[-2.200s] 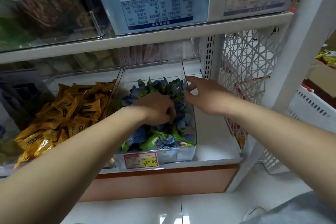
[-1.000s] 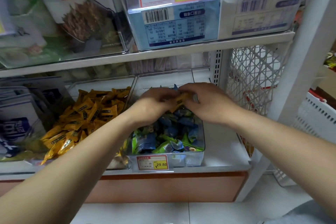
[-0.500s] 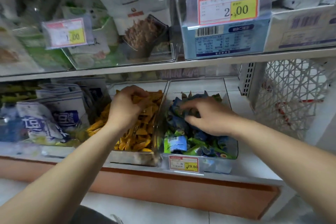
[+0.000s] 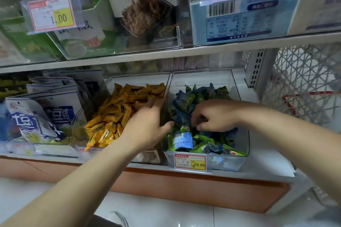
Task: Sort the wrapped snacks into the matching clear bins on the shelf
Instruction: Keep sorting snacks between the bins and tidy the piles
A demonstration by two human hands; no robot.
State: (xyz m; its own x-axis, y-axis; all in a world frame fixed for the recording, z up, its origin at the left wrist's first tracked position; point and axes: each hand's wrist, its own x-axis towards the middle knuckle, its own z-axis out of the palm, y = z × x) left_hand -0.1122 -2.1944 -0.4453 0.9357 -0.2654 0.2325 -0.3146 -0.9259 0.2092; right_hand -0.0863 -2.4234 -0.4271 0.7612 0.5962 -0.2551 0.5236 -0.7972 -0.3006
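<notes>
Blue-green snacks (image 4: 184, 140) fill right bin (image 4: 231, 164). Right hand (image 4: 214, 116) in bin, fingers curled into pile; cannot tell if holding. Left hand (image 4: 147, 127) at bin's left wall, fingers straight, empty. Yellow snacks (image 4: 118, 108) left of bin.

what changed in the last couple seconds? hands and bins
Left hand took a yellow snack out of the blue-green bin, crossed left to the yellow bin, and now holds nothing, heading back right. Right hand stays in the blue-green snacks, fingers curled. Bins unmoved.
</notes>
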